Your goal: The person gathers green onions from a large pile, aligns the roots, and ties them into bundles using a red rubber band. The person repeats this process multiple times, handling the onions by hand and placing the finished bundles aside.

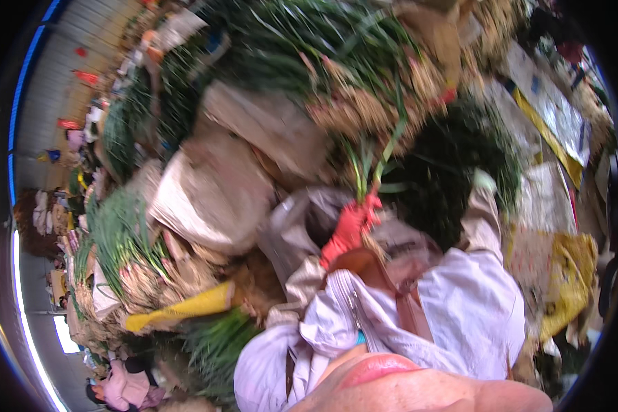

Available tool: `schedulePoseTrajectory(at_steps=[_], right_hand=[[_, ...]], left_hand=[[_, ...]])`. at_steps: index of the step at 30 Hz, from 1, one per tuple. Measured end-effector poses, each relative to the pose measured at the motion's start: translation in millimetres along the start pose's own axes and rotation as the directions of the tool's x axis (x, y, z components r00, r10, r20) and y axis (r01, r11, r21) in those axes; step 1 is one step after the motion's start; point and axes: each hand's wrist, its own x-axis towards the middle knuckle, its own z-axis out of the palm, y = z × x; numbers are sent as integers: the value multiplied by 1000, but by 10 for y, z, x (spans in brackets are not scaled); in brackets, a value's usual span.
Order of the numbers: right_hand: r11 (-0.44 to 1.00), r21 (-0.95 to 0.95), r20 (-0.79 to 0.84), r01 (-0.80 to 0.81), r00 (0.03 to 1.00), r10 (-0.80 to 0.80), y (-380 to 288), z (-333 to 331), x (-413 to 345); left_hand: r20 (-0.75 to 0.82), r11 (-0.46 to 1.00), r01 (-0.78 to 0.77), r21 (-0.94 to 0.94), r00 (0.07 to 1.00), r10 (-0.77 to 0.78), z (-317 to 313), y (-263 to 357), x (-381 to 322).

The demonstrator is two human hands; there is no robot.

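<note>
In a coral-red glove, my left hand [346, 232] is closed around a small bunch of green onions [383, 159] above my lap. Their green leaves rise from the fist, and pale roots show below it. My right hand [484, 181], in a pale glove, is stretched forward and to the right. It is at the edge of a dark heap of green leaves [443, 154]; blur hides its fingers. Ahead lies a large pile of green onions [376, 103], its tan root ends towards me. A brown apron or cover [360, 268] lies across my lap.
Stuffed woven sacks [216, 190] stand ahead to the left. More onions with roots [129, 257] and a yellow sheet or sack [183, 308] lie on the left. Yellow-and-white sacking [556, 278] is on the right. Another person [129, 386] is at lower left.
</note>
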Motion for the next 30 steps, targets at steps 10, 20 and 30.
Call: schedulePoseTrajectory(at_steps=[10, 20, 30], right_hand=[[333, 921, 51, 201, 785, -617, -1546, -588, -1499], [-84, 896, 220, -436, 600, -769, -1959, -264, -1809], [856, 107, -90, 506, 862, -498, -1483, -510, -1035]], left_hand=[[-7, 996, -15, -86, 1000, 15, -79, 8, -2], [39, 991, -24, -132, 999, 30, -106, -8, -2], [30, 998, 39, -53, 999, -37, -139, -14, -11]])
